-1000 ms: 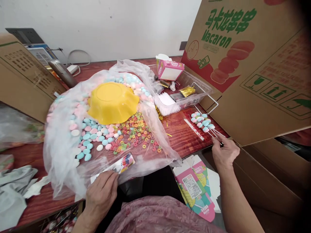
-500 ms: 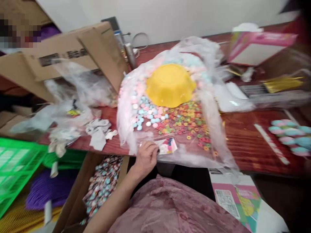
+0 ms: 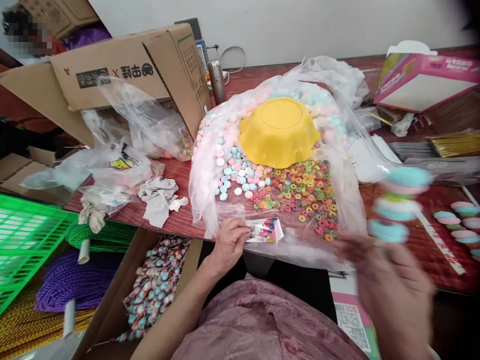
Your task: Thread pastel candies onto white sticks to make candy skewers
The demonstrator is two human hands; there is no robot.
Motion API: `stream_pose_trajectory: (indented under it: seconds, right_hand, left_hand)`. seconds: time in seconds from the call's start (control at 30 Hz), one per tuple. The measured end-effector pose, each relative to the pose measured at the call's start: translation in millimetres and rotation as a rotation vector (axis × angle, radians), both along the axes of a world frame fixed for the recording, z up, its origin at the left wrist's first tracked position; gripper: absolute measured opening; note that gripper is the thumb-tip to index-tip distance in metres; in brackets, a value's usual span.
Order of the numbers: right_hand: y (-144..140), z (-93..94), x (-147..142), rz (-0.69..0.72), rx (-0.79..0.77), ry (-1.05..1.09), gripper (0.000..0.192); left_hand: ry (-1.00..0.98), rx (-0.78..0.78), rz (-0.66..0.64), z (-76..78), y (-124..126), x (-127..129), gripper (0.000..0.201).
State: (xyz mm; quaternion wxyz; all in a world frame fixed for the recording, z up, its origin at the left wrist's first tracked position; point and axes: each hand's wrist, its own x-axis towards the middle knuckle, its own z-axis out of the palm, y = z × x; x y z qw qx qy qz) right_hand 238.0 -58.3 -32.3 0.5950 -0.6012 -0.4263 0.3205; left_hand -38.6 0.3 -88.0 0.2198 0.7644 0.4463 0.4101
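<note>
Red-brown wooden counter (image 3: pixel 179 172), crowded with candy and packing material, under a white wall.

Nearest, by the counter edge: left hand (image 3: pixel 230 240) pinched on a small printed sleeve (image 3: pixel 267 231), pressing it flat on the clear plastic bag (image 3: pixel 210 200). To the right and closer, right hand (image 3: pixel 390 285), much blurred, apparently clamped on the stick of a candy skewer (image 3: pixel 397 205) and holding it upright above the counter; exact grip not possible to tell. Hands well apart.

Probably the wrapping step: skewer in one hand, sleeve in the other, not yet joined. Needed for that: sleeve mouth opened, skewer lined up with it.

Below the left hand, a cardboard carton (image 3: pixel 157 285) with many wrapped skewers, and beside it a green crate (image 3: pixel 26 240).

Further on the bag: ring candies (image 3: pixel 300 190), pastel tablets (image 3: pixel 236 170), then a yellow bowl (image 3: pixel 279 130) turned upside down. At far right, more loose skewers (image 3: pixel 459 225).

At the back: a large brown box (image 3: pixel 123 65) on its side, and a pink box (image 3: pixel 423 80).
</note>
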Motion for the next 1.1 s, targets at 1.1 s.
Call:
stream_pose_trajectory:
  seconds: [1.1]
  right_hand:
    - [-7.4,-21.4,41.9,0.290,0.306,-0.794,0.021]
  left_hand:
    - [0.051,-0.021,0.075,0.4,-2.7,-2.2,0.020]
